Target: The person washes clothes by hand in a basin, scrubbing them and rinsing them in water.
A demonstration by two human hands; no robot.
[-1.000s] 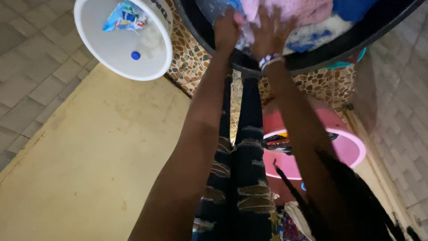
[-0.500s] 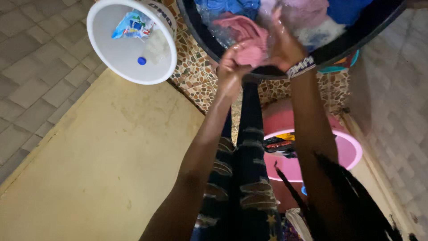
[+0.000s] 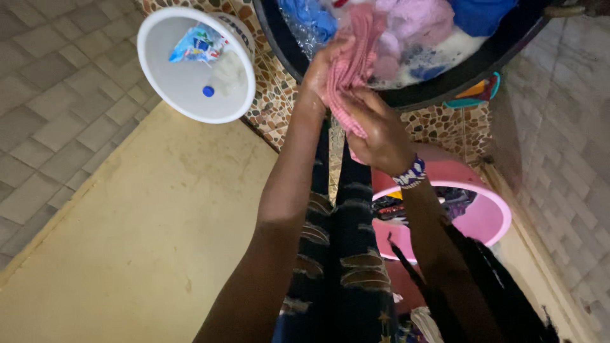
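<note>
We are gripping wet pink cloth (image 3: 349, 76) over near rim of black basin (image 3: 406, 98): left hand (image 3: 321, 70) closed near its top, right hand (image 3: 375, 130) clenching lower end. Soft, limp, likely soapy-slippery; bunching it firmly seems safest.

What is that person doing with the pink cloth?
A person is washing clothes by hand. Both hands grip a wet pink cloth: the left hand holds it at the edge of the big dark basin full of soapy laundry, and the right hand squeezes its lower end. A white bucket and a pink basin stand nearby.
</note>
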